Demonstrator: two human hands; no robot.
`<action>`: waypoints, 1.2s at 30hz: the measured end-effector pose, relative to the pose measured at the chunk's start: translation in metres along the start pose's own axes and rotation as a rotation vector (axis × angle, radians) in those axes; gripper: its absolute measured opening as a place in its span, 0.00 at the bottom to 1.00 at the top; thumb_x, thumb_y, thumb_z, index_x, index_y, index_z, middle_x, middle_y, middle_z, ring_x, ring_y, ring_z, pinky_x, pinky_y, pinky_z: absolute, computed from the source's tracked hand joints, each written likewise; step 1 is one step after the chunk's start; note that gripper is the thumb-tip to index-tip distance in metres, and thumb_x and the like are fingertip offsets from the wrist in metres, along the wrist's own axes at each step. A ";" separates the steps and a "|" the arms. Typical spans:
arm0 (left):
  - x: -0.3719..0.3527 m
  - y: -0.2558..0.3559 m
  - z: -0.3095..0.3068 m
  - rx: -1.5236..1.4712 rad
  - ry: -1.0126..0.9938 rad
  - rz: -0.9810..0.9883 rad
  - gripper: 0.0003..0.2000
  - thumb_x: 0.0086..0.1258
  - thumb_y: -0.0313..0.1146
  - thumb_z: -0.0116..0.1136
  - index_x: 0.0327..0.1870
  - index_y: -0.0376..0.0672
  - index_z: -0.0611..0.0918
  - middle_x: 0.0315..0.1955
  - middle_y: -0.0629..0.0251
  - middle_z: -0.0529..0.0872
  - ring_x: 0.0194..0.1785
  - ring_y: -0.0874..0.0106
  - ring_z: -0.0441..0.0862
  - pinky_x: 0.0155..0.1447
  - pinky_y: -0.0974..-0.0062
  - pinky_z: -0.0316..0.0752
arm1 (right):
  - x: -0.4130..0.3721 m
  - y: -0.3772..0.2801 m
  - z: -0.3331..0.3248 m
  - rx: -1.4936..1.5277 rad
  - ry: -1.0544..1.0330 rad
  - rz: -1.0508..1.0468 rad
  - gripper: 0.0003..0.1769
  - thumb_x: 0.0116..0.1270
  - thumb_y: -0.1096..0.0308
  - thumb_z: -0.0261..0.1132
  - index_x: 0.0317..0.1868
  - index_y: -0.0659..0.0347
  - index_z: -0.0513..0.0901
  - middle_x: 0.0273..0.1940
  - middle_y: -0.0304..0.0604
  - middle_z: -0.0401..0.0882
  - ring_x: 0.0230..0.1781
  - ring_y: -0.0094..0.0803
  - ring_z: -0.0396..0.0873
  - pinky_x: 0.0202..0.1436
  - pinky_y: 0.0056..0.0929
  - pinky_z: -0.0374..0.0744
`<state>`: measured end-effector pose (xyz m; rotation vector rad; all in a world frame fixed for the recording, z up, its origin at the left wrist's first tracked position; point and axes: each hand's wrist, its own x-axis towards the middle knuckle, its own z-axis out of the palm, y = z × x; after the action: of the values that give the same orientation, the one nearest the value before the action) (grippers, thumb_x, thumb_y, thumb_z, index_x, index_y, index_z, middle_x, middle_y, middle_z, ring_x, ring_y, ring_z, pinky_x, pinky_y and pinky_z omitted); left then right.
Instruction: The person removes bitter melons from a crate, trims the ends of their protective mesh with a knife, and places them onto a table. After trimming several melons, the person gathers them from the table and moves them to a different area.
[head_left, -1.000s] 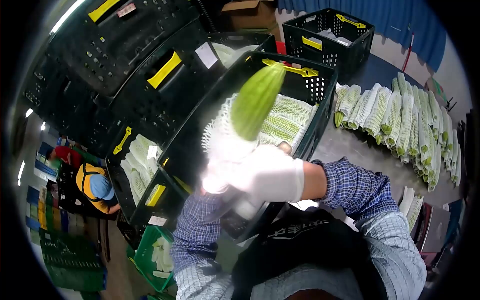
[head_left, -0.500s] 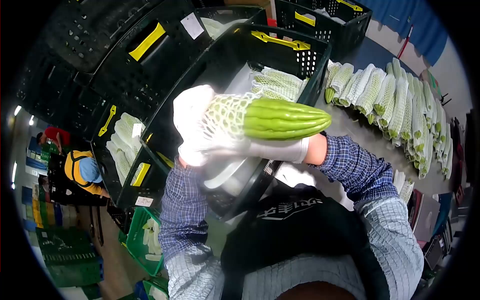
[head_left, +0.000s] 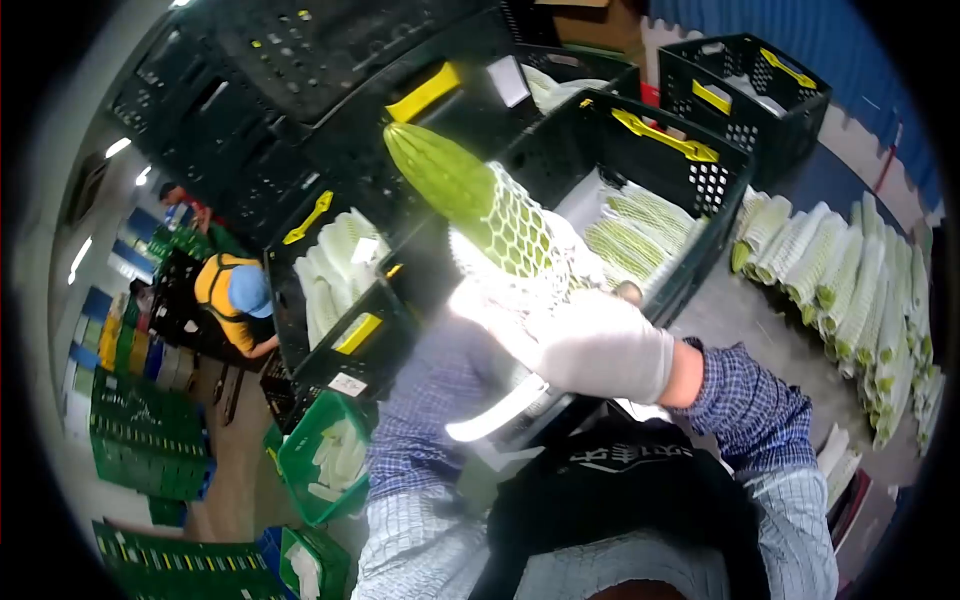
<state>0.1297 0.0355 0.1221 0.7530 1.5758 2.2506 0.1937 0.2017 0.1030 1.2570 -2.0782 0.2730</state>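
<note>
A green bitter melon (head_left: 440, 170) sticks out of a white foam net sleeve (head_left: 520, 225), its bare tip pointing up and left. My right hand (head_left: 605, 345), in a white glove, is closed round the sleeve's lower end. Beneath the sleeve, my gloved left hand (head_left: 485, 305) is closed on the melon too, partly blurred and overlapped by the net. Just behind them, a dark crate (head_left: 735, 215) holds a layer of netted melons (head_left: 640, 235) beside a white liner. Below my hands is a curved white strip (head_left: 497, 412).
Netted melons (head_left: 850, 290) lie piled on the grey table (head_left: 710, 310) at right. Another dark crate (head_left: 350, 365) with netted melons stands left. A green basket (head_left: 300, 455) sits lower left. Farther off, a person (head_left: 235, 300) in a yellow top bends over crates.
The melon's tip has swung from pointing right to pointing up and left. Both hands remain on it, and my right hand now shows at the sleeve's lower end. The view has shifted.
</note>
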 end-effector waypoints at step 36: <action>0.004 -0.027 0.014 0.382 0.047 -0.265 0.27 0.65 0.25 0.65 0.67 0.37 0.73 0.49 0.60 0.86 0.51 0.70 0.86 0.56 0.73 0.83 | -0.042 0.044 -0.035 0.464 0.179 0.707 0.12 0.57 0.76 0.64 0.42 0.60 0.86 0.35 0.49 0.83 0.28 0.29 0.81 0.33 0.24 0.78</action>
<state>0.1330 0.0586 0.1014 0.5415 2.0267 1.8171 0.1845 0.2714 0.1089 0.6381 -2.2991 1.1907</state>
